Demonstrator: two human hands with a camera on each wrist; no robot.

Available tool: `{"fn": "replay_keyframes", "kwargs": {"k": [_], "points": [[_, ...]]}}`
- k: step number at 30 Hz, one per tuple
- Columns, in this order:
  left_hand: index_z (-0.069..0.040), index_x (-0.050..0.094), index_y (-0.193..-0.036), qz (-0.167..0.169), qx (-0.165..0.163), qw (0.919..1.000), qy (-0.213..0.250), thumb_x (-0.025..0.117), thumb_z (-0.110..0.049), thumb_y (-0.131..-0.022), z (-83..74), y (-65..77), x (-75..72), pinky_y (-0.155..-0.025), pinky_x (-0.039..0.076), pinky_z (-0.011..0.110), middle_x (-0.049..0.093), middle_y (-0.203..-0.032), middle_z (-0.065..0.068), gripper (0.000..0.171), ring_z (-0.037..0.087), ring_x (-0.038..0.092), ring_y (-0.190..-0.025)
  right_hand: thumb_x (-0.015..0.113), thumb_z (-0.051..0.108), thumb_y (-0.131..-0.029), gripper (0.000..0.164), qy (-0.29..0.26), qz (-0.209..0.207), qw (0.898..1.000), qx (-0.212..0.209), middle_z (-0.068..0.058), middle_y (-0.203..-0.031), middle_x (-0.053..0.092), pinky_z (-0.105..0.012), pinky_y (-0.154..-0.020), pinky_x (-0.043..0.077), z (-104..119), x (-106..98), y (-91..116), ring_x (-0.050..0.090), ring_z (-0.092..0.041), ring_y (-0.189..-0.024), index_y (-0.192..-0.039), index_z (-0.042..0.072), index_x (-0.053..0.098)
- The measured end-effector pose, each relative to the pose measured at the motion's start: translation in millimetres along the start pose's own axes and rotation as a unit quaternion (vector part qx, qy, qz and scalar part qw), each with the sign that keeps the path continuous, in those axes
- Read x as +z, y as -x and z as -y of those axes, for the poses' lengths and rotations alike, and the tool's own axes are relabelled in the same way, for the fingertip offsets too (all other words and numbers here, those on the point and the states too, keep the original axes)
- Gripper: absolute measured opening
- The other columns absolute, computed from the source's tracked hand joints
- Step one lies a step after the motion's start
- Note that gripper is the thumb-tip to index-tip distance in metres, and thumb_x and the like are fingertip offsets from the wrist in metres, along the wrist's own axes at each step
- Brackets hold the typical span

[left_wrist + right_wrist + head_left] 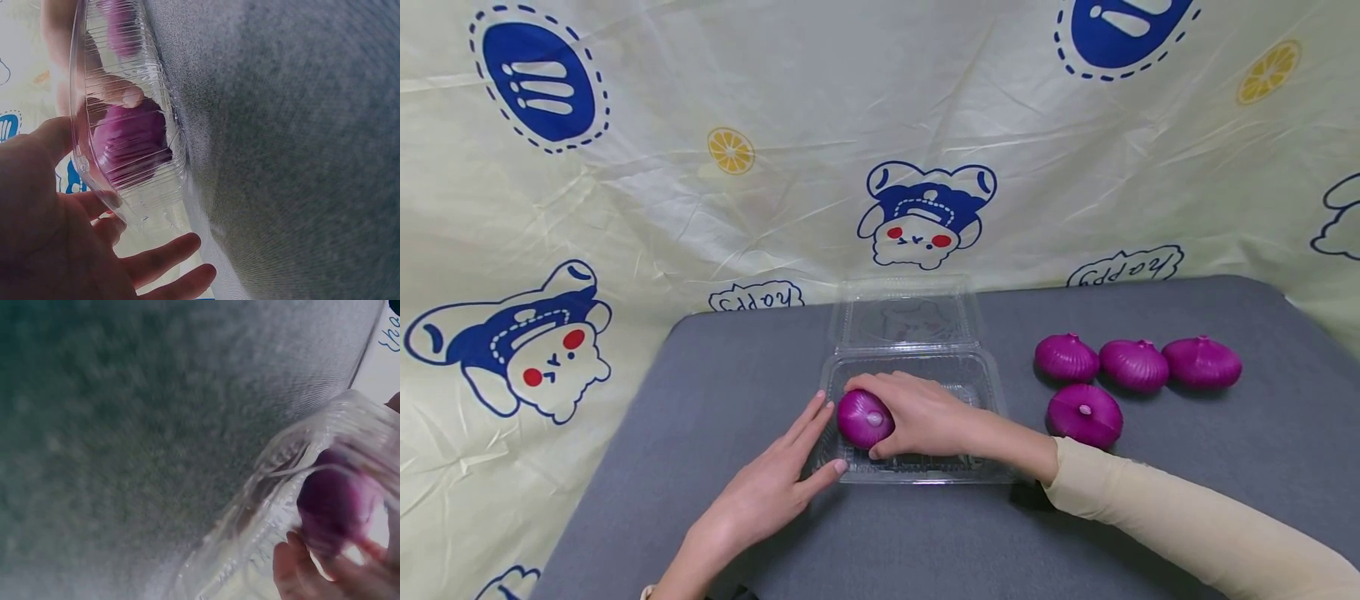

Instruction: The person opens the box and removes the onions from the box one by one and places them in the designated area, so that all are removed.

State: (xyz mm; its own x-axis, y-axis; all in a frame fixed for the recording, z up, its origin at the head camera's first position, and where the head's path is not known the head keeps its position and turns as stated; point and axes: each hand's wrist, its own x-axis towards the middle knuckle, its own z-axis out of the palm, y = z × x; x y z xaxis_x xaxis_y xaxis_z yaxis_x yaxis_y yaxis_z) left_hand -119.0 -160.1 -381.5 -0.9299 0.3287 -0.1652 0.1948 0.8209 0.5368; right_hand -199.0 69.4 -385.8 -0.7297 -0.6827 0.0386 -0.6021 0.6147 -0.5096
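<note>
Both hands work at the clear box (992,379): left hand (767,492) flat-fingered against its left wall, right hand (925,414) wrapped around an onion (865,418) inside its left end, apparently mid-placement, release seemingly next.

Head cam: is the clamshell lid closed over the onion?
No, the clear lid stands open behind the tray while the right hand holds the purple onion inside it.
</note>
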Motion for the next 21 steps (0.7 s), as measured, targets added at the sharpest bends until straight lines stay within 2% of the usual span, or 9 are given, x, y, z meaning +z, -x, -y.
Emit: {"fn": "replay_keyframes", "kwargs": {"k": [14,21], "points": [[-0.028,0.024,-0.158,0.001,-0.009,1.0000,-0.003,0.056,-0.058,-0.094,-2.1,-0.5,-0.4,-0.106,0.035,0.057,0.006,-0.162,-0.017,0.077,0.024,0.029,-0.144,0.089,0.036,-0.068,0.077,-0.004,-0.045,0.999,0.009,0.009,-0.117,0.061,-0.033,-0.076,0.053,7,-18,20,0.055,-0.012,-0.101,-0.136,0.028,0.054],[-0.026,0.025,-0.158,-0.008,-0.001,1.0000,-0.004,0.056,-0.056,-0.095,-1.8,0.2,0.3,-0.106,0.035,0.057,0.006,-0.162,-0.018,0.076,0.026,0.031,-0.143,0.090,0.034,-0.066,0.076,0.002,-0.070,0.997,-0.022,0.007,-0.122,0.060,-0.036,-0.080,0.054,8,-29,28,0.057,-0.013,-0.104,-0.133,0.023,0.055]]}}
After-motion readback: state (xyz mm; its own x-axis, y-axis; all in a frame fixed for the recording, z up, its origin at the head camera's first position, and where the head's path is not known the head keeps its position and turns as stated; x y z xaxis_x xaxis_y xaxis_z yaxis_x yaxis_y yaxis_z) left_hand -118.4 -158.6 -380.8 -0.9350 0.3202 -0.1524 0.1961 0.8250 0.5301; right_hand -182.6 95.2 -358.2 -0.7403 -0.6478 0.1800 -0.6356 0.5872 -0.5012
